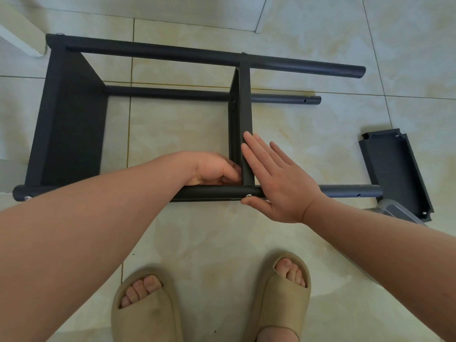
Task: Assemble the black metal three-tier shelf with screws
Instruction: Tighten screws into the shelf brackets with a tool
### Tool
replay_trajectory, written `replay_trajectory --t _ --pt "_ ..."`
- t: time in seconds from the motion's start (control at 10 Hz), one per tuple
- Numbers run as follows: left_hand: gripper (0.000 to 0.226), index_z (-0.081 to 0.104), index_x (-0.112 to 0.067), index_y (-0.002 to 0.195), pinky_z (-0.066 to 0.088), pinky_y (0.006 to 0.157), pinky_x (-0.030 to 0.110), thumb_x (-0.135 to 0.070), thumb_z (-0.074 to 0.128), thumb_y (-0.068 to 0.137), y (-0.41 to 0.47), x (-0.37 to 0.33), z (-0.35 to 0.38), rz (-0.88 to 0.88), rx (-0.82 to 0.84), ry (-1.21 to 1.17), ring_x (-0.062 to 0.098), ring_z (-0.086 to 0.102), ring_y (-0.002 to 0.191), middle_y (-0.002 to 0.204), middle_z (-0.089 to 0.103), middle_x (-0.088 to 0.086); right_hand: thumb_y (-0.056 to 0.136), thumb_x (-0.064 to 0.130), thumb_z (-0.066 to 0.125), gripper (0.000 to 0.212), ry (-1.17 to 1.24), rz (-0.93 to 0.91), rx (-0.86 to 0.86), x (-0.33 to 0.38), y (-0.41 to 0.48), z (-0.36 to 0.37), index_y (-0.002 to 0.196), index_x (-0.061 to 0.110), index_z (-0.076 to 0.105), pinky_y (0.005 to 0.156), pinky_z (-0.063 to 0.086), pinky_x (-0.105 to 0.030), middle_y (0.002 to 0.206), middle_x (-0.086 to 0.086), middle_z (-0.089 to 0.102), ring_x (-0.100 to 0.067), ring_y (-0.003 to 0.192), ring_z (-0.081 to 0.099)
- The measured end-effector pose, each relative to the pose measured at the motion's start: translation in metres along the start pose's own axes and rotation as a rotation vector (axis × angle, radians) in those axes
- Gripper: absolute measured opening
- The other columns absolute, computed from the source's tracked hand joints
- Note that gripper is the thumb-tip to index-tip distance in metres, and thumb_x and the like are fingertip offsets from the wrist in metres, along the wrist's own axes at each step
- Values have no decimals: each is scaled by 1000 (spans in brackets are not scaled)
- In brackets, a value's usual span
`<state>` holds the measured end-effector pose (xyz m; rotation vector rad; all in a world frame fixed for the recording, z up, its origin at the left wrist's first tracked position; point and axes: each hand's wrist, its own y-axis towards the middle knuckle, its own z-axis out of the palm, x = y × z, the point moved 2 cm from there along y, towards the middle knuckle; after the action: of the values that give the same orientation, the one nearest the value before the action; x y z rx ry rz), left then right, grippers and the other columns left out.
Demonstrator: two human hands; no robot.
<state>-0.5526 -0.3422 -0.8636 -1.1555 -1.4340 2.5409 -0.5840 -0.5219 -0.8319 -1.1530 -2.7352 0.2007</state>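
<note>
The black metal shelf frame [153, 51] lies on its side on the tiled floor, with one tier panel [71, 124] fixed at the left end and a middle tier panel [244, 99] standing between the poles. My left hand [214, 169] is curled against the left face of the middle panel where it meets the near pole [212, 192]. My right hand [276, 178] lies flat with fingers spread against the panel's right face, thumb under the pole beside a silver screw [249, 195]. A third loose panel [397, 171] lies on the floor at the right.
A clear plastic container [397, 212] sits under the loose panel's near end. A white furniture leg [22, 33] stands at the top left. My two feet in beige slippers [212, 302] are just in front of the frame. Free pole ends [355, 70] stick out to the right.
</note>
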Motion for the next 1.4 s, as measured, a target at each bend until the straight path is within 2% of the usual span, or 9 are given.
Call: replay_trajectory --t 0.2,0.3,0.5,0.7,0.8,0.9,1.0,1.1,1.4 --pt "23 65 -8 87 55 74 31 8 49 93 3 1 -1 12 30 -73 20 68 71 79 69 11 99 71 28 95 -8 4 7 0 0 0 162 3 6 128 12 -49 170 -14 -3 -28 158 -4" --pt "21 66 -8 92 53 89 41 4 50 93 5 2 -2 -4 31 -102 24 67 81 88 70 12 99 71 28 95 5 5 4 0 0 0 162 3 6 127 13 -50 170 -14 -3 -28 158 -3" --pt "18 66 -9 85 50 71 32 -3 51 95 0 -1 2 -9 5 18 19 64 69 71 67 6 99 70 29 95 13 3 -2 0 0 0 162 3 8 127 14 -50 170 -14 -2 -28 158 -2" --pt "21 64 -4 87 55 69 27 8 48 93 1 1 0 11 6 -41 19 67 68 78 66 13 99 71 27 95 4 5 0 0 0 0 162 3 8 127 13 -49 170 -14 -3 -28 158 -2" --pt "23 66 -5 92 55 81 33 9 49 93 2 1 -1 11 29 -92 21 69 75 83 70 12 98 71 28 95 4 8 7 0 0 -1 162 3 7 127 14 -50 170 -14 -3 -28 158 -3" --pt "24 68 -9 90 52 86 38 5 48 94 2 1 -1 -11 22 -111 23 67 79 87 70 12 99 71 28 95 0 11 14 0 0 0 162 4 6 127 13 -49 170 -13 -4 -28 158 -4" --pt "19 69 -11 92 51 77 33 -14 52 97 -2 -1 1 -92 29 -32 19 64 76 84 70 6 99 71 28 95 2 10 10 0 0 -1 162 4 6 128 12 -49 170 -13 -4 -28 158 -3" --pt "16 68 -9 87 52 67 28 -10 55 96 -3 -3 2 -57 -17 33 16 66 66 74 70 5 99 71 29 95 5 9 8 0 0 -1 162 3 7 127 12 -49 170 -13 -3 -28 158 -3" --pt "21 68 -3 85 56 70 27 8 52 91 2 1 -1 49 -32 -46 19 67 68 73 68 11 98 71 30 95 2 12 3 -1 0 0 162 3 8 127 14 -49 170 -14 -3 -28 158 -3"
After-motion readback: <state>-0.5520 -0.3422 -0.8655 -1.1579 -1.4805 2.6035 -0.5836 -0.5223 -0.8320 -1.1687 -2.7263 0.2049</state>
